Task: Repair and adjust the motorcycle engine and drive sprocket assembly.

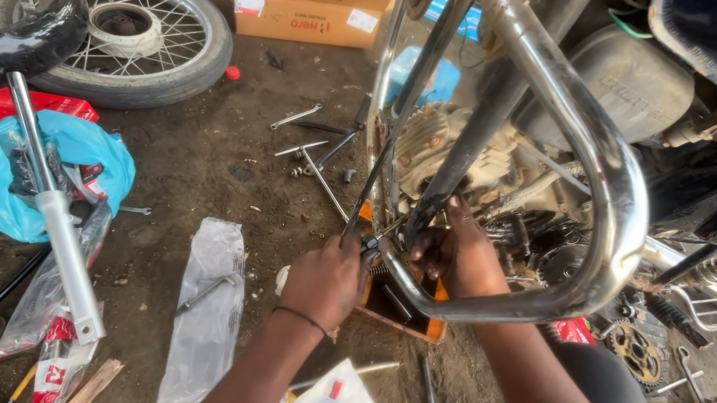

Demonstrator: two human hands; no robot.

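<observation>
Left hand [327, 278] is fisted around a thin tool [369, 244], knuckles up, right against the lower bend of the chrome guard [600, 153]. Cord band on that wrist. What kind of tool it is can't be made out; only a short dark tip shows past the fingers.

Right hand [460, 258] is reaching under the guard into the engine [449, 153], fingers curled toward the lower casing. Fingertips are hidden, so can't tell whether it grips anything.

Orange tray [397, 309] sits on the floor directly below both hands, dark inside.

Floor, centre: loose spanners [297, 117] and a T-handle wrench [326, 181] well clear of the hands. Clear plastic sheet [208, 318] just left of the left forearm, with another wrench lying on it.

Left edge: fork leg [54, 218] lying diagonally over a blue bag [78, 147]. Top-left corner: spoked wheel [144, 31] flat on the floor. Top centre: cardboard boxes [307, 2].

Right edge: sprocket [635, 351] on the floor beside the bike.
</observation>
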